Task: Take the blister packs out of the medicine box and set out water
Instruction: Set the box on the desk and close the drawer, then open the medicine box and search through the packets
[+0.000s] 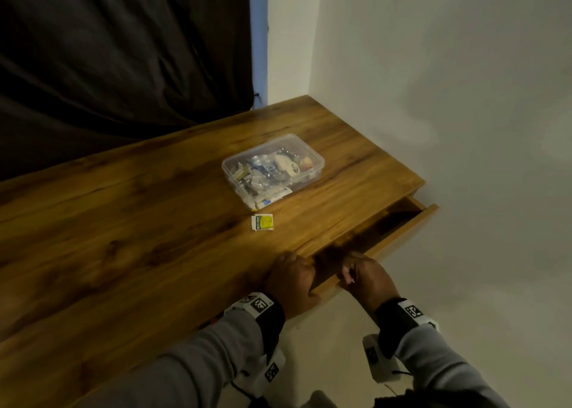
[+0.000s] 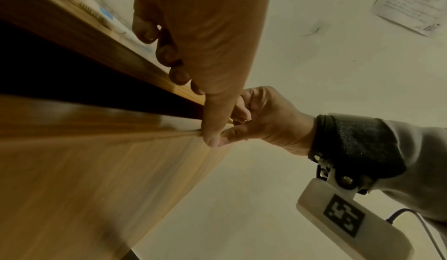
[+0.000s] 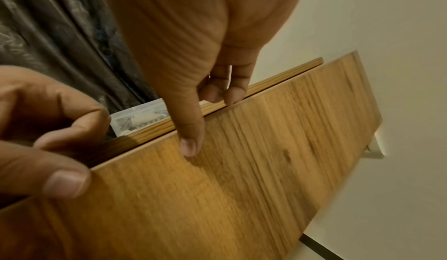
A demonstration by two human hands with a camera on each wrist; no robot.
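The clear plastic medicine box [image 1: 272,166], lidless and full of blister packs and sachets, stands on the wooden table [image 1: 123,222] towards its right end; in the right wrist view the box [image 3: 137,118] peeks over the table's edge. One yellow-and-white sachet [image 1: 262,222] lies on the wood just in front of it. At the table's front right a drawer [image 1: 387,246] is partly pulled out. My left hand [image 1: 294,279] [image 2: 210,111] and right hand [image 1: 365,280] [image 3: 193,111] both grip the top edge of the drawer front [image 3: 241,168], fingers curled inside and thumbs on its face.
A dark curtain [image 1: 123,51] hangs behind the table, and a pale wall [image 1: 448,98] borders its right end. White items lie inside the drawer [image 2: 104,11], blurred. A printed sheet [image 2: 411,2] lies on the pale floor [image 1: 464,299] below.
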